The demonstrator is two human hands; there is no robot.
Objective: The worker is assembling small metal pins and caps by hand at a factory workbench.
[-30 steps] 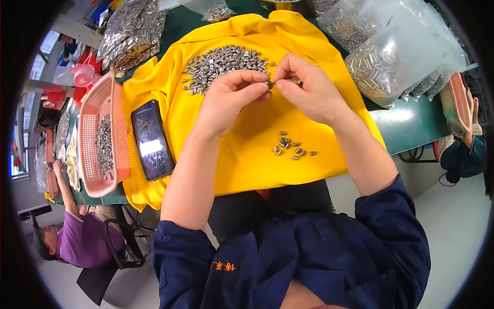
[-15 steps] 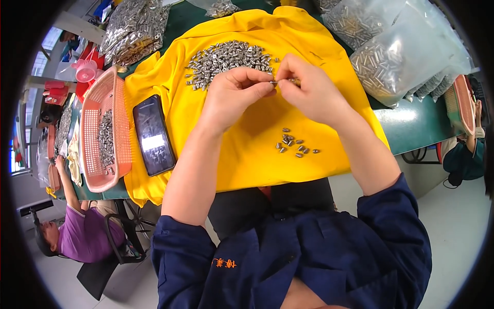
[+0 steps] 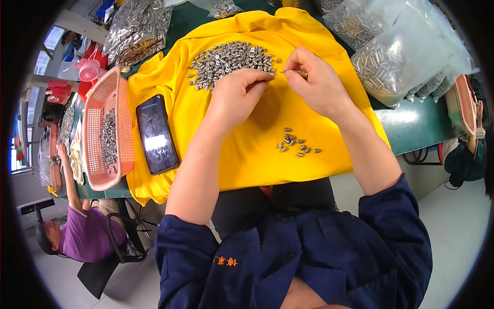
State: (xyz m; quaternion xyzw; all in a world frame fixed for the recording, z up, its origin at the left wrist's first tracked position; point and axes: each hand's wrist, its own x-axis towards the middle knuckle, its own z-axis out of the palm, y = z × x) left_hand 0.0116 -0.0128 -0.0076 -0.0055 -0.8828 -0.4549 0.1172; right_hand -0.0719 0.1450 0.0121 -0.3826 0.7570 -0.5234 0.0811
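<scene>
Above the yellow cloth (image 3: 257, 159), my left hand (image 3: 234, 98) pinches a small silvery metal part (image 3: 271, 75) between thumb and forefinger. My right hand (image 3: 321, 85) is closed around a slim brass-coloured tool (image 3: 302, 74), whose thin tip points toward the left hand. A gap separates the tip from the part. Just beyond my left hand lies a large heap of small metal parts (image 3: 226, 59), bullet-shaped and shiny. Nearer to me on the cloth is a small loose group of the same parts (image 3: 290, 140).
A dark phone (image 3: 157, 135) lies left on the cloth, beside a pink plastic basket (image 3: 127, 149) holding more metal parts. Clear bags of metal pieces (image 3: 381, 67) stand at the right; another full bag (image 3: 138, 31) is far left. A person in purple (image 3: 90, 234) sits at the left.
My hands have drawn apart: the right one moved slightly up and right, taking the tool's tip away from the part in my left hand.
</scene>
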